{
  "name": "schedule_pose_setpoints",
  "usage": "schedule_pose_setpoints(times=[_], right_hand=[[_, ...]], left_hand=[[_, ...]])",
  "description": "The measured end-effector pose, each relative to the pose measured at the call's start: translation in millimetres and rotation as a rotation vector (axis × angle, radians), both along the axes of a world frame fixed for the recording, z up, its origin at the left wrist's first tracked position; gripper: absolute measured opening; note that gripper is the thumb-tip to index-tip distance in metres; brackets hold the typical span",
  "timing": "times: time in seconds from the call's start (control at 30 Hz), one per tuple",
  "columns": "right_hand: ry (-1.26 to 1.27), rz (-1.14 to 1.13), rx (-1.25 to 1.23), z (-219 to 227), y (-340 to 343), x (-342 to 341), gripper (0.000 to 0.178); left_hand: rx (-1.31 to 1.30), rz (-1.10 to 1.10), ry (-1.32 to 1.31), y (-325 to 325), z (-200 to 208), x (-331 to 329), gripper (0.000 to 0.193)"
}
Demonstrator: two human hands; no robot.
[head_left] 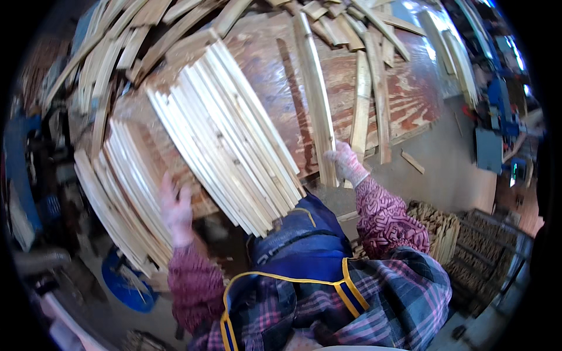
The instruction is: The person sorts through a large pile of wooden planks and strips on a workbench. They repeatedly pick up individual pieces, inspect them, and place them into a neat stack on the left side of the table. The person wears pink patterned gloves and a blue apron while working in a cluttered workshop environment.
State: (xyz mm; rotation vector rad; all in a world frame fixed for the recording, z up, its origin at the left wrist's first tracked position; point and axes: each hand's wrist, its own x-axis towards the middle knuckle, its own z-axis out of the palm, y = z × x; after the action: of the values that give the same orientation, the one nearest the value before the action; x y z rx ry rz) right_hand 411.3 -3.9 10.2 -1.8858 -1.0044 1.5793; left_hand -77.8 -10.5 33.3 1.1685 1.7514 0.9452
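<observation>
"What do my hands have?"

"From my seat, the right hand [349, 164] grips the long board [317, 99] by its right edge, close to the near end. The board lies slantwise, pointing away across the plywood table [263, 64]. The left hand [176, 209] is loose, fingers spread, just beside the left stack of slats [126, 181]. It's blurred, so I can't tell whether it touches them."

"Which step would you call it?"

"Handling a single board, I'd judge, with only the right hand committed."

"And around that?"

"The middle row of slats [228, 134] lies side by side between my hands. Two more boards [371, 102] lie right of the held one, and a loose heap [342, 29] crowds the far edge."

"What does the next move call for?"

"A secure hold, I'd say: it's gripped near one end, so the far end could swing into that heap."
</observation>
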Motion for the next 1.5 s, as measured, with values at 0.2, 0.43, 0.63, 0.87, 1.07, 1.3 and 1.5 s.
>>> schedule_pose_setpoints(times=[0.2,0.43,0.63,0.87,1.07,1.3,1.5], right_hand=[[-0.318,0.517,0.455,-8,86,-73,0.051],[-0.705,0.532,-0.053,27,205,-155,0.114],[-0.970,0.447,0.339,17,197,-117,0.099],[-1.069,0.266,0.787,165,215,-65,0.068],[-1.194,0.312,0.956,261,217,-49,0.048],[-0.884,0.430,1.069,191,194,1,0.025],[-0.706,0.734,0.753,51,95,45,0.051]], left_hand=[[-0.072,0.335,-0.162,90,-57,27,0.067],[-0.385,0.520,-0.695,119,-31,65,0.067],[-0.087,0.358,-0.812,98,-43,70,0.067],[0.544,-0.282,-0.857,177,113,38,0.044],[0.696,-0.376,0.177,197,226,76,0.056],[0.033,-0.423,0.517,177,182,141,0.060],[-0.261,-0.451,0.516,87,59,116,0.061]])
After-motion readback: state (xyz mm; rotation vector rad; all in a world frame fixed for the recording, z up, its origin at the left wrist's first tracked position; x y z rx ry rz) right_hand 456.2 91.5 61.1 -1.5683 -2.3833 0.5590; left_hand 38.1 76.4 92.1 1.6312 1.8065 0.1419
